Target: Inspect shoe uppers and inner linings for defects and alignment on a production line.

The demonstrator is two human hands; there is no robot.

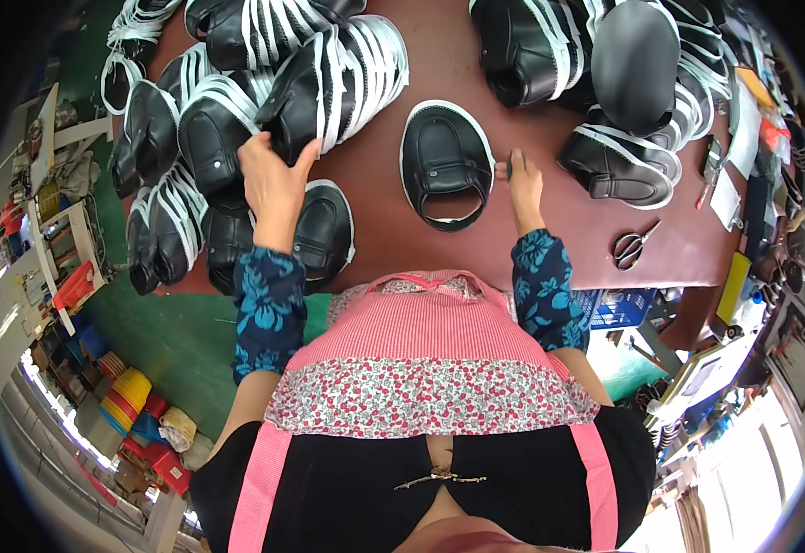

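Note:
My left hand (273, 189) is at the tip of a stack of black shoe uppers with white edges (306, 97). Its thumb and fingers are spread apart, touching or just over the leather; a firm hold does not show. A single black shoe upper (444, 157) with a white stitched rim lies in front of me, its opening toward me. Close by its right edge is my right hand (524, 184), with fingers curled together around something small and dark that I cannot make out. Another black upper (322, 235) lies below my left hand, partly covered by my wrist.
More stacked uppers (167, 226) crowd the left of the brown table (476, 263). Others (624, 166) stand at the right, near black-handled scissors (633, 246) and a small cutter (709, 170). Below the table's right side is a blue crate (619, 309).

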